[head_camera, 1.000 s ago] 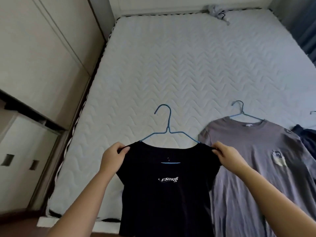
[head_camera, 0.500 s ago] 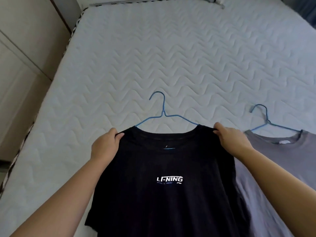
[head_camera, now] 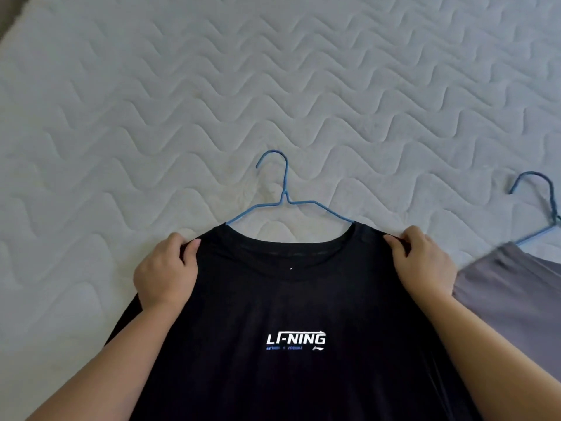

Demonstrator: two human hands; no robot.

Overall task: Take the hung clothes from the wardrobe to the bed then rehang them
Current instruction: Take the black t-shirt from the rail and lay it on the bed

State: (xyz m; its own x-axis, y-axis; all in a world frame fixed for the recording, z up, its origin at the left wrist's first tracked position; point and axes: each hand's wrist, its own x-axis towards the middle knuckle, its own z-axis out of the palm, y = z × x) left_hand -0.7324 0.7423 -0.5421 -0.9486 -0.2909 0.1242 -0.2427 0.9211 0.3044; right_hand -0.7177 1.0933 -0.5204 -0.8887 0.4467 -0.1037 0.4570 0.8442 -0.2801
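A: Surface?
B: Bed (head_camera: 151, 101) fills the view: white quilted cover, wavy stitching. Dark strip in the top-left corner, too blurred to call.
A: Where's the shirt you're on?
B: Black T-shirt (head_camera: 288, 299) lies front-up on the bed, centre to bottom, collar away from you. Its hem runs out of frame.
A: Beside it?
B: Grey T-shirt (head_camera: 516, 299) just to its right, also on the bed, cut by the frame edge. Can't tell if the two touch, because your right forearm covers the gap.
A: Hands?
B: Your left hand (head_camera: 165, 271) grips the black shirt at the shoulder on your left, fingers curled round the cloth. Your right hand (head_camera: 425, 265) grips the other shoulder the same way.
A: Hangers?
B: Blue wire hanger (head_camera: 285, 189) sits inside the black shirt's neck, its hook and upper arms out past the collar. Second blue hanger (head_camera: 552, 192) is in the grey shirt, hook out too, partly cut off.
A: Markings?
B: White "LI-NING" print (head_camera: 296, 338) mid-chest. The small blue line under it is unreadable.
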